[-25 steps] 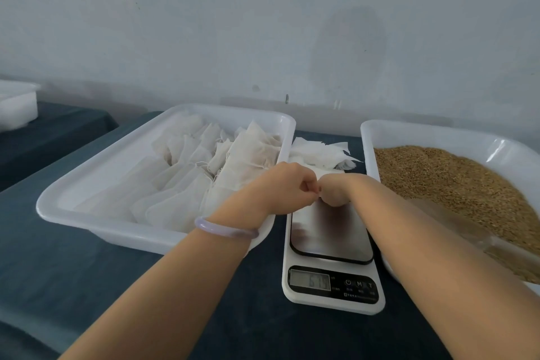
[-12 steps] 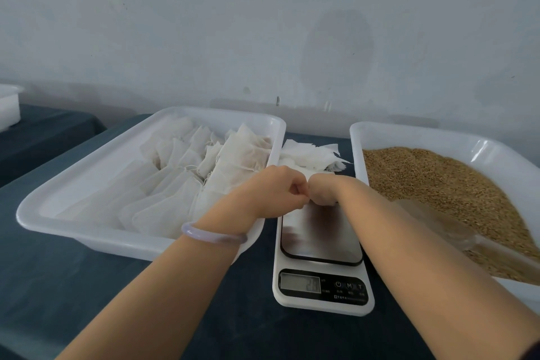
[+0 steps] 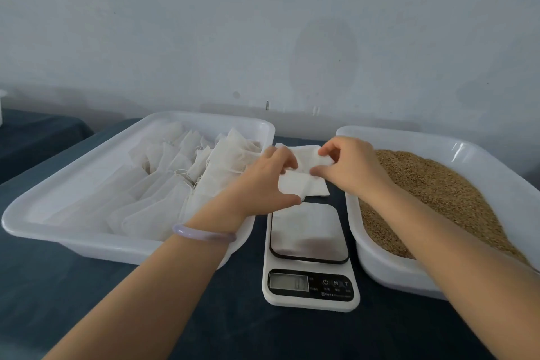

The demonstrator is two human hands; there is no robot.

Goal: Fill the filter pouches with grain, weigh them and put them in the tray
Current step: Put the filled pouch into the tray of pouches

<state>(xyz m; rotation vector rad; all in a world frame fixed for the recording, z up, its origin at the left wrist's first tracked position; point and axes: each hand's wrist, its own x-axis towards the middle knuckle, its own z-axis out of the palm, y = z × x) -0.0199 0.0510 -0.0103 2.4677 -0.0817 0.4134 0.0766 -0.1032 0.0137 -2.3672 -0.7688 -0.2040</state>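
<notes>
Two hands meet in the head view, just past the far end of the scale [image 3: 309, 245]. The left hand [image 3: 263, 181] and the right hand [image 3: 350, 166] both hold one white filter pouch [image 3: 301, 184]. The left fingers [image 3: 282, 156] curl over its top and the thumb sits under it. The right fingers [image 3: 328, 149] pinch its top corner. The hands hide part of the pouch, so I cannot tell if it is lifted or lies on something.

On the left is a big white tray [image 3: 73, 231] with many filled pouches [image 3: 163, 184] lying in rows. The left arm reaches over its near right corner and wears a pale purple bracelet [image 3: 204, 235].

On the right is a white tub [image 3: 409, 272] full of brown grain [image 3: 438, 190]. The right arm crosses over its near side and hides some grain.

The scale sits between the tray and the tub on the dark blue desk [image 3: 233, 330]. Its shiny plate is bare. Its little screen [image 3: 289, 282] is lit, but the numbers are too blurry to read. A pale wall [image 3: 263, 23] stands behind it all.
</notes>
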